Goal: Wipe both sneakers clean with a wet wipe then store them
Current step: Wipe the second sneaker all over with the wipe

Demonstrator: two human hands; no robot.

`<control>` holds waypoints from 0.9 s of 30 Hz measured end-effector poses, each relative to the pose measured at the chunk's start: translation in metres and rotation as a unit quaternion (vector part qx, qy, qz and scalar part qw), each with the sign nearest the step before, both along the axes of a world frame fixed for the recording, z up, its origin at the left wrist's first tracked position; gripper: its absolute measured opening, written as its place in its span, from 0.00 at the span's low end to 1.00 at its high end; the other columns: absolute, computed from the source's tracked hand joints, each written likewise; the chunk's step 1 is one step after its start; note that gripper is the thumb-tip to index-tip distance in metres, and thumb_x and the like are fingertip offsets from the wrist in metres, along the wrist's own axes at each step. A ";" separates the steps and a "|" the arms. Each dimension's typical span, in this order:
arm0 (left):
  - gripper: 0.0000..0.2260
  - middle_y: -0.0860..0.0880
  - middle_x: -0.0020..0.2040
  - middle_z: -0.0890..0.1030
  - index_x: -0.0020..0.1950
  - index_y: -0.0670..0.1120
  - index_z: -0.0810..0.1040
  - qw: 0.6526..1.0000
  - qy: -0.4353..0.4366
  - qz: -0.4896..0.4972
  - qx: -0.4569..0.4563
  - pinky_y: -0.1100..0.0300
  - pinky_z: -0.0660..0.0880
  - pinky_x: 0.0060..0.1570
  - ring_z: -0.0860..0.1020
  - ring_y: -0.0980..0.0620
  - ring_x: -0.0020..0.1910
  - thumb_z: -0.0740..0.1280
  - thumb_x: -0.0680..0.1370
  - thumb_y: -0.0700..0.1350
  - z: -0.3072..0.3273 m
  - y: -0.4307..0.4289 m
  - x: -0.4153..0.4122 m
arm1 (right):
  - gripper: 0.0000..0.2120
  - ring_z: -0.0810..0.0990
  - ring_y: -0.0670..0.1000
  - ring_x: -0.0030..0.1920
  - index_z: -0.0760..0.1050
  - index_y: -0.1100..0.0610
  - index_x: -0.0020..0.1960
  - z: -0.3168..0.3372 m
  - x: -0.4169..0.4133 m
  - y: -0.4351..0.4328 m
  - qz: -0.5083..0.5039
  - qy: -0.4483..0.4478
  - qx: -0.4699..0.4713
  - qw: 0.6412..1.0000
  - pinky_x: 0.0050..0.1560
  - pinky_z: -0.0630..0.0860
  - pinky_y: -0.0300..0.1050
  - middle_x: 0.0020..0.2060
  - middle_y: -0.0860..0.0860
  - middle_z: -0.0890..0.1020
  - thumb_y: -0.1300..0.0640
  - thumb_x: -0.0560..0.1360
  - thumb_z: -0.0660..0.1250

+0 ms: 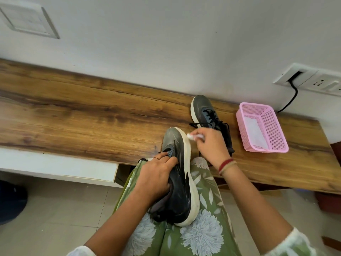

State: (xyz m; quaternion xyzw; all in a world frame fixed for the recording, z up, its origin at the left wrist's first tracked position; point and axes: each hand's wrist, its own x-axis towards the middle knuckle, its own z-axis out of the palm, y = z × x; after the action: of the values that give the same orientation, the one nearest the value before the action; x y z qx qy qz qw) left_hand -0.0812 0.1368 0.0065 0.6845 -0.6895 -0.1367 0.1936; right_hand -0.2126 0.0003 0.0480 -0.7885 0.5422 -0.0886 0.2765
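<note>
Head view, the only one: a black sneaker (pixel 177 182) lies on the person's lap with its heel toward the body and its toe pointing away at the wall, so its long axis runs straight out from the person. The left hand (pixel 156 178) grips it at the laces and collar, fingers curled over the upper. The white sole edge (pixel 188 163) faces right, toward the right hand (pixel 210 145), whose fingertips pinch a small wadded wet wipe (pixel 191 137) against that edge near the toe. From those fingers the unwiped length of sole runs back toward the person, so the next stroke probably pulls inward along it. The second sneaker (pixel 206 113) rests on the wooden bench (pixel 92 117) just beyond the right hand, toe also to the wall, between the held shoe and a pink basket (pixel 273 130). The right hand is nearer to it.
</note>
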 end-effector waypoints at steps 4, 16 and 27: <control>0.16 0.51 0.43 0.84 0.48 0.50 0.79 1.000 -0.020 -0.019 0.003 0.51 0.69 0.63 0.81 0.49 0.54 0.56 0.66 0.50 -0.001 -0.002 0.003 | 0.15 0.78 0.50 0.54 0.78 0.55 0.58 -0.017 0.031 -0.033 0.052 -0.023 -0.015 0.998 0.59 0.71 0.40 0.54 0.52 0.81 0.65 0.74 0.64; 0.17 0.51 0.43 0.84 0.46 0.49 0.82 1.000 -0.020 -0.011 -0.017 0.59 0.78 0.42 0.82 0.49 0.49 0.76 0.59 0.42 -0.005 -0.001 -0.003 | 0.09 0.78 0.53 0.47 0.80 0.57 0.50 -0.041 -0.001 0.022 0.035 -0.003 -0.104 0.994 0.51 0.74 0.50 0.45 0.52 0.80 0.64 0.75 0.63; 0.18 0.46 0.49 0.83 0.48 0.45 0.81 0.999 0.007 -0.010 -0.031 0.51 0.78 0.49 0.81 0.43 0.53 0.74 0.59 0.37 -0.007 0.001 -0.001 | 0.08 0.78 0.44 0.44 0.82 0.51 0.48 -0.003 -0.036 0.030 0.001 -0.101 0.149 0.984 0.44 0.73 0.34 0.44 0.45 0.81 0.63 0.73 0.69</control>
State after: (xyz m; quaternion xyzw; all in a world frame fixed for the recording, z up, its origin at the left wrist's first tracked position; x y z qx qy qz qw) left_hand -0.0827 0.1374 -0.0009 0.6700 -0.6992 -0.1218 0.2179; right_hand -0.2484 0.0306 0.0446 -0.7261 0.5179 -0.0857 0.4441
